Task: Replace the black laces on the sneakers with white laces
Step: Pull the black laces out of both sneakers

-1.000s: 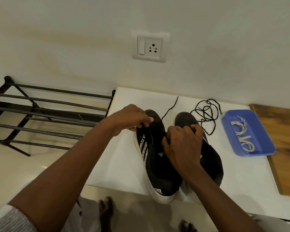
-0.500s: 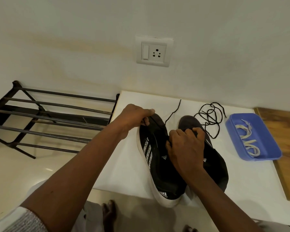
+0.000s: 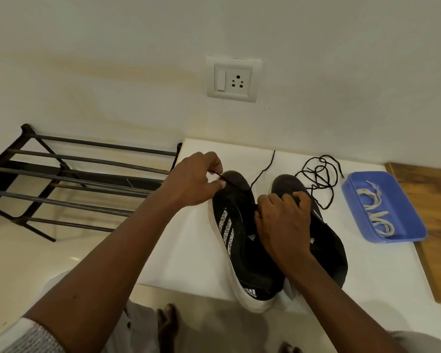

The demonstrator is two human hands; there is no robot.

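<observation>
Notably — sneakers (image 3: 239,253) overhang near edge of table (image 3: 189,250).

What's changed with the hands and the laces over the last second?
The left hand has eased leftward off the toe of the striped sneaker and now pinches a strand of black lace, drawn taut from that shoe. The right hand stays curled over the lacing. The loose black lace on the table and the white laces in the blue tray lie as before.
</observation>
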